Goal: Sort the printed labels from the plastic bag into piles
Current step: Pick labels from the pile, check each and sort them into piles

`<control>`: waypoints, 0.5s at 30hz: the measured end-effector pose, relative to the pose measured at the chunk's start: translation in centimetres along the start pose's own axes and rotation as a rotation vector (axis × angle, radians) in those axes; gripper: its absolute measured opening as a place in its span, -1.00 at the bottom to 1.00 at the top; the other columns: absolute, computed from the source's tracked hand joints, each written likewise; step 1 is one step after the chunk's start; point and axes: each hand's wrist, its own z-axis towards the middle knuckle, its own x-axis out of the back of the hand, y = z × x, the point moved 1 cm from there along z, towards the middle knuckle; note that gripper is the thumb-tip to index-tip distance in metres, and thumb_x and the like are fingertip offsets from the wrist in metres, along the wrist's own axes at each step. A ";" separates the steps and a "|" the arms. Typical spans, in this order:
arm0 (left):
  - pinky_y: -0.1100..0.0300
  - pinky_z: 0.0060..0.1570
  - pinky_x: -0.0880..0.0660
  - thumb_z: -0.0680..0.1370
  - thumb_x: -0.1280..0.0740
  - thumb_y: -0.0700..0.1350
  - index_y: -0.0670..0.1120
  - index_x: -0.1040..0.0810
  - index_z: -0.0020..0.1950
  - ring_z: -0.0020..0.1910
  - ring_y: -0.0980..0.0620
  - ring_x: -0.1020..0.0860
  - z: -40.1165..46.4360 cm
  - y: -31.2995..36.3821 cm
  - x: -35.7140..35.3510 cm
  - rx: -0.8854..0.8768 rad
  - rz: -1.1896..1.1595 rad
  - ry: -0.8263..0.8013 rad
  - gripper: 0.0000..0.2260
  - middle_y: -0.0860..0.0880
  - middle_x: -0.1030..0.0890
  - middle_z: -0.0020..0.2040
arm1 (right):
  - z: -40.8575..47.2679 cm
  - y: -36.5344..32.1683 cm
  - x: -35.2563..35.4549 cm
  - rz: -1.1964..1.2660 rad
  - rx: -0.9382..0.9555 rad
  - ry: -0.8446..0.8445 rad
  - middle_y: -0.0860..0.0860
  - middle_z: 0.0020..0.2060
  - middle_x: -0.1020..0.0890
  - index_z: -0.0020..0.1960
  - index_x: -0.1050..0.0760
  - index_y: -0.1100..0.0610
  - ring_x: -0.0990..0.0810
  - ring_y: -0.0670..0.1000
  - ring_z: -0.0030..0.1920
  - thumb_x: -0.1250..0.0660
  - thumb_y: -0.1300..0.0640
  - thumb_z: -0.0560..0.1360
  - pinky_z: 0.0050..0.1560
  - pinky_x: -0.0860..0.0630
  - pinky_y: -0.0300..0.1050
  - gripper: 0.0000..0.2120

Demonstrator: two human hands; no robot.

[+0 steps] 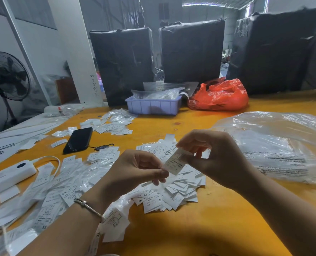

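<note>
Label (175, 161), 1 small printed slip, is held up over the yellow table (190, 228), above the heap of loose labels (172, 193) in the middle.

Going from the left: a white power bank (7, 177) with its cable lies at the table's edge, and beside it a wide spread of labels (61, 182) reaches toward the black phone (78, 139). A further scatter (112, 122) lies beyond the phone, in front of the lilac tray (153, 107).

The left hand (135, 172), with a bracelet on its wrist, pinches the label's lower end between thumb and fingertip. The right hand (214, 156) grips the upper end with curled fingers. So the slip's long axis runs tilted from lower left up to the right, spanning the 2 hands, with neither clearly nearer. Which pile it belongs to probably turns on the size print, which is too small to read here; the spread on the left shows XS marks.

To the right, the clear plastic bag (275, 145) lies flat on the table.
</note>
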 end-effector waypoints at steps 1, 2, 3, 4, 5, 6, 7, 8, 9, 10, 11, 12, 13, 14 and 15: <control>0.29 -0.29 -0.54 0.36 -0.52 -0.12 -0.08 -0.72 -0.21 -0.33 0.02 -0.64 0.0 0.0 -0.1 0.002 -0.001 -0.004 -0.94 -0.15 -0.71 -0.25 | -0.1 0.0 -0.2 -0.006 0.000 -0.017 -0.06 -0.26 -0.69 -0.11 -0.63 0.17 -0.63 -0.11 -0.29 -0.49 0.43 0.32 -0.30 -0.52 -0.28 -0.77; 0.30 -0.30 -0.53 0.37 -0.51 -0.12 -0.08 -0.72 -0.21 -0.33 0.02 -0.64 0.0 0.0 -0.1 0.003 0.003 -0.011 -0.95 -0.14 -0.71 -0.25 | -0.2 0.0 -0.4 -0.020 0.004 -0.038 -0.06 -0.27 -0.69 -0.11 -0.63 0.17 -0.62 -0.14 -0.30 -0.50 0.41 0.33 -0.30 -0.49 -0.35 -0.79; 0.32 -0.30 -0.52 0.38 -0.51 -0.12 -0.08 -0.72 -0.21 -0.34 0.03 -0.64 0.0 0.1 -0.2 0.001 0.011 -0.020 -0.95 -0.13 -0.71 -0.26 | -0.2 0.0 -0.6 -0.038 0.008 -0.058 -0.07 -0.27 -0.69 -0.12 -0.63 0.17 -0.60 -0.17 -0.30 -0.50 0.39 0.34 -0.29 -0.46 -0.40 -0.81; 0.33 -0.31 -0.52 0.38 -0.50 -0.12 -0.08 -0.71 -0.20 -0.33 0.04 -0.64 0.0 0.1 -0.3 -0.001 0.018 -0.027 -0.95 -0.12 -0.71 -0.26 | -0.3 0.0 -0.8 -0.058 0.011 -0.073 -0.08 -0.26 -0.68 -0.11 -0.64 0.17 -0.59 -0.19 -0.29 -0.50 0.37 0.35 -0.28 -0.44 -0.42 -0.82; 0.33 -0.31 -0.52 0.39 -0.50 -0.12 -0.08 -0.71 -0.19 -0.33 0.04 -0.64 0.0 0.1 -0.3 -0.001 0.023 -0.029 -0.95 -0.12 -0.71 -0.26 | -0.4 0.0 -0.9 -0.074 0.013 -0.077 -0.09 -0.26 -0.68 -0.10 -0.64 0.15 -0.59 -0.20 -0.28 -0.50 0.35 0.36 -0.28 -0.44 -0.42 -0.83; 0.33 -0.30 -0.52 0.39 -0.49 -0.11 -0.07 -0.71 -0.19 -0.33 0.05 -0.65 0.0 0.1 -0.4 0.002 0.025 -0.024 -0.94 -0.11 -0.71 -0.25 | -0.4 0.0 -0.9 -0.088 0.014 -0.065 -0.09 -0.25 -0.68 -0.09 -0.65 0.14 -0.59 -0.18 -0.27 -0.49 0.33 0.37 -0.28 -0.46 -0.40 -0.83; 0.33 -0.30 -0.53 0.39 -0.49 -0.09 -0.06 -0.72 -0.19 -0.32 0.04 -0.65 0.0 0.1 -0.3 0.005 0.025 -0.016 -0.94 -0.11 -0.71 -0.24 | -0.4 0.0 -0.8 -0.102 0.012 -0.039 -0.09 -0.24 -0.69 -0.07 -0.65 0.12 -0.60 -0.16 -0.26 -0.49 0.31 0.38 -0.28 -0.49 -0.36 -0.84; 0.31 -0.28 -0.54 0.39 -0.49 -0.08 -0.05 -0.72 -0.18 -0.31 0.03 -0.65 0.0 0.1 -0.3 0.007 0.022 -0.006 -0.93 -0.11 -0.71 -0.23 | -0.4 0.1 -0.8 -0.117 0.006 -0.008 -0.09 -0.23 -0.69 -0.07 -0.66 0.11 -0.60 -0.14 -0.25 -0.49 0.30 0.39 -0.28 -0.51 -0.30 -0.84; 0.29 -0.26 -0.56 0.39 -0.49 -0.07 -0.05 -0.72 -0.18 -0.30 0.02 -0.66 0.0 0.0 -0.2 0.009 0.017 0.001 -0.92 -0.11 -0.72 -0.22 | -0.3 0.1 -0.8 -0.128 -0.001 0.019 -0.09 -0.22 -0.69 -0.07 -0.67 0.11 -0.59 -0.12 -0.24 -0.48 0.30 0.40 -0.28 -0.53 -0.26 -0.84; 0.27 -0.24 -0.57 0.39 -0.49 -0.06 -0.06 -0.72 -0.18 -0.29 0.00 -0.66 0.0 0.0 -0.2 0.010 0.014 0.006 -0.91 -0.11 -0.72 -0.21 | -0.3 0.1 -0.7 -0.136 -0.003 0.035 -0.09 -0.22 -0.69 -0.07 -0.68 0.11 -0.59 -0.11 -0.25 -0.48 0.30 0.40 -0.28 -0.53 -0.23 -0.85; 0.26 -0.23 -0.57 0.39 -0.49 -0.05 -0.06 -0.72 -0.19 -0.28 -0.01 -0.66 0.0 0.0 -0.2 0.012 0.014 0.009 -0.91 -0.11 -0.72 -0.21 | -0.3 0.1 -0.7 -0.141 0.001 0.038 -0.09 -0.22 -0.69 -0.07 -0.68 0.10 -0.59 -0.11 -0.25 -0.47 0.30 0.41 -0.28 -0.53 -0.23 -0.84; 0.27 -0.24 -0.57 0.39 -0.49 -0.05 -0.07 -0.71 -0.19 -0.28 -0.01 -0.67 0.0 0.0 -0.2 0.014 0.017 0.011 -0.90 -0.11 -0.72 -0.20 | -0.3 0.1 -0.8 -0.141 0.005 0.029 -0.09 -0.22 -0.69 -0.07 -0.69 0.10 -0.59 -0.11 -0.25 -0.47 0.30 0.41 -0.28 -0.53 -0.24 -0.84; 0.28 -0.25 -0.55 0.39 -0.49 -0.05 -0.07 -0.71 -0.20 -0.27 -0.01 -0.67 0.0 0.0 -0.3 0.015 0.020 0.012 -0.90 -0.11 -0.72 -0.20 | -0.3 0.1 -0.9 -0.132 0.003 0.015 -0.08 -0.22 -0.69 -0.07 -0.69 0.10 -0.59 -0.11 -0.25 -0.47 0.30 0.41 -0.28 -0.52 -0.26 -0.84; 0.30 -0.27 -0.54 0.39 -0.49 -0.06 -0.09 -0.71 -0.20 -0.27 -0.01 -0.68 0.0 0.0 -0.3 0.017 0.021 0.015 -0.89 -0.10 -0.72 -0.19 | -0.4 0.1 -1.0 -0.118 -0.004 -0.001 -0.08 -0.22 -0.69 -0.07 -0.69 0.10 -0.59 -0.12 -0.25 -0.47 0.31 0.41 -0.27 -0.51 -0.28 -0.84; 0.31 -0.28 -0.53 0.39 -0.48 -0.06 -0.11 -0.70 -0.19 -0.27 -0.01 -0.68 0.0 0.0 -0.4 0.019 0.021 0.018 -0.88 -0.10 -0.73 -0.19 | -0.4 0.1 -1.2 -0.105 -0.010 -0.015 -0.07 -0.22 -0.68 -0.07 -0.69 0.11 -0.59 -0.12 -0.25 -0.46 0.32 0.41 -0.27 -0.49 -0.30 -0.83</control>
